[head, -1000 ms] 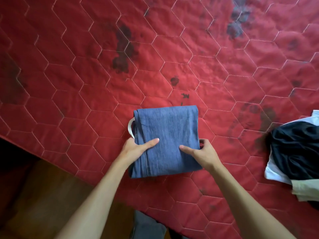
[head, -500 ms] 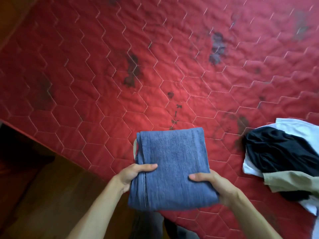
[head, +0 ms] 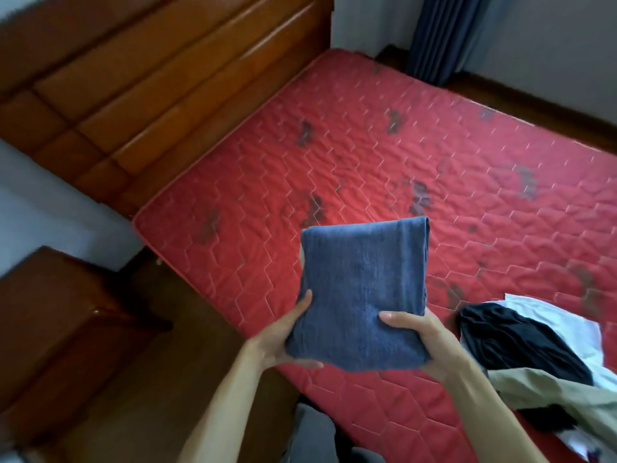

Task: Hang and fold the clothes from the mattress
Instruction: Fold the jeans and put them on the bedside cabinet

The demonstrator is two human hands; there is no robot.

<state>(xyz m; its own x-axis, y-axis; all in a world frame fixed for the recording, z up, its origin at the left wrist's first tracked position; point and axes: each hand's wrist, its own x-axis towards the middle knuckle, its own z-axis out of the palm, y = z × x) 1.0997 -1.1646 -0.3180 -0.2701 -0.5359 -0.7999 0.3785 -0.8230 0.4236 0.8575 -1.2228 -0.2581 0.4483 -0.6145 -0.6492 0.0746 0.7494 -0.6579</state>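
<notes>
Left hand [head: 283, 339]: grips the lower left edge of the folded blue garment [head: 360, 289]. One digit stretches up along the side edge and another shows just under the bottom edge.
Right hand [head: 425, 342]: grips the lower right corner. The thumb [head: 392, 318] lies flat on the near face and points left, with the fingers hidden behind.
Left forearm [head: 220, 412]: bare, slanting up and to the right from the bottom of the view.
Right forearm [head: 494, 412]: bare, slanting up and to the left from the lower right.
Spacing: the hands are roughly level, a garment's width apart, and raised in front of the body.
</notes>
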